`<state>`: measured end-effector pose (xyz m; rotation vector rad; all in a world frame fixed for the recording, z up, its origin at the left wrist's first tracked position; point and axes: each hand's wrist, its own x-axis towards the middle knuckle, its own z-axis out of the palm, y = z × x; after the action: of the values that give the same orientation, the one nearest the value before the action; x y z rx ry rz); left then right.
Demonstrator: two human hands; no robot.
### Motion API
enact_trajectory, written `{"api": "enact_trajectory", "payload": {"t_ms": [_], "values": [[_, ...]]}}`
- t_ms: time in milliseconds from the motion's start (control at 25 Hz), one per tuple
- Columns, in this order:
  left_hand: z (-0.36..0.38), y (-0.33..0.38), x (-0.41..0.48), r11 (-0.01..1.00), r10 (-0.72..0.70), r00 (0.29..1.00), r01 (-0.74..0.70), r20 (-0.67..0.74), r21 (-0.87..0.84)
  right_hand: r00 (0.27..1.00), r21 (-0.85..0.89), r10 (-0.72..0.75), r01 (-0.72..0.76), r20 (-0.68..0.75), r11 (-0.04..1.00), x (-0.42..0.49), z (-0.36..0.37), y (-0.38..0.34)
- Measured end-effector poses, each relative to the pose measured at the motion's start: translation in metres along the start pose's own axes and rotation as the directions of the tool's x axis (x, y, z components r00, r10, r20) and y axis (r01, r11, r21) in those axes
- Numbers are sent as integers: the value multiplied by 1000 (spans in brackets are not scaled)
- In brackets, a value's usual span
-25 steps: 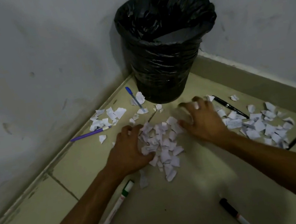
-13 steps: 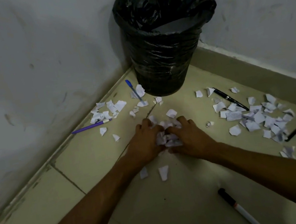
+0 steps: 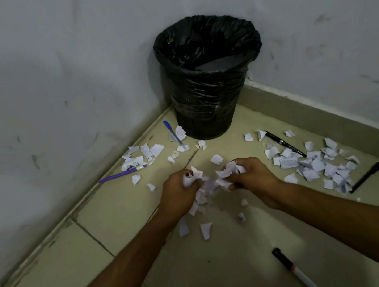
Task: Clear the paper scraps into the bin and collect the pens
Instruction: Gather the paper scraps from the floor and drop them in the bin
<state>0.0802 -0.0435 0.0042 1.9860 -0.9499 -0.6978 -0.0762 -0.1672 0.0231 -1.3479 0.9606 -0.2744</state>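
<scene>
My left hand and my right hand are cupped together around a bunch of white paper scraps, lifted just off the floor; some bits drop below them. A bin lined with a black bag stands in the corner beyond my hands. Loose scraps lie at the left and in a bigger patch at the right. Pens on the floor: a blue one, a purple one, a black one, another black one and a marker.
Two grey scuffed walls meet behind the bin, with a skirting strip along the right wall. The floor is pale tile with dark grout lines.
My hands swept the spread pile together, closed on it and lifted it. A few scraps fell out. The view tilted up, so the bin now sits lower in the frame.
</scene>
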Motion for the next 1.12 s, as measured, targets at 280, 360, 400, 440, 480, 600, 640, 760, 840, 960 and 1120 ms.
{"api": "enact_trajectory", "payload": {"t_ms": [280,360,400,440,480,600,640,760,840,960,1120], "values": [[-50,97,17,968,56,994,-77,-93,-240,985,154,-156,165,-68,974,-15,-6,-93],[-73,141,56,943,134,975,-180,-176,-281,952,243,-285,303,-108,921,-9,-11,-143],[-82,161,80,928,177,964,-231,-198,-293,931,254,-333,361,-147,897,-2,-15,-170],[-88,178,105,917,202,957,-259,-208,-303,911,245,-369,407,-187,880,6,-18,-194],[-92,192,129,921,192,960,-248,-205,-300,895,216,-385,432,-226,876,18,-21,-216],[-88,210,184,981,73,982,-102,-175,-165,893,41,-363,386,-265,921,62,-24,-257],[-85,209,196,993,39,988,-55,-147,-105,906,-44,-332,333,-260,942,76,-24,-264],[-82,215,215,996,-84,996,83,34,14,955,-253,-204,147,-214,956,110,-22,-278],[-86,223,217,991,-131,985,128,107,36,977,-304,-108,49,-182,951,119,-21,-285],[-95,235,214,980,-190,973,179,127,91,995,-293,-1,-28,-97,956,120,-26,-292],[-99,238,203,967,-245,939,255,241,-10,999,-199,38,-32,24,979,109,-30,-289]]}}
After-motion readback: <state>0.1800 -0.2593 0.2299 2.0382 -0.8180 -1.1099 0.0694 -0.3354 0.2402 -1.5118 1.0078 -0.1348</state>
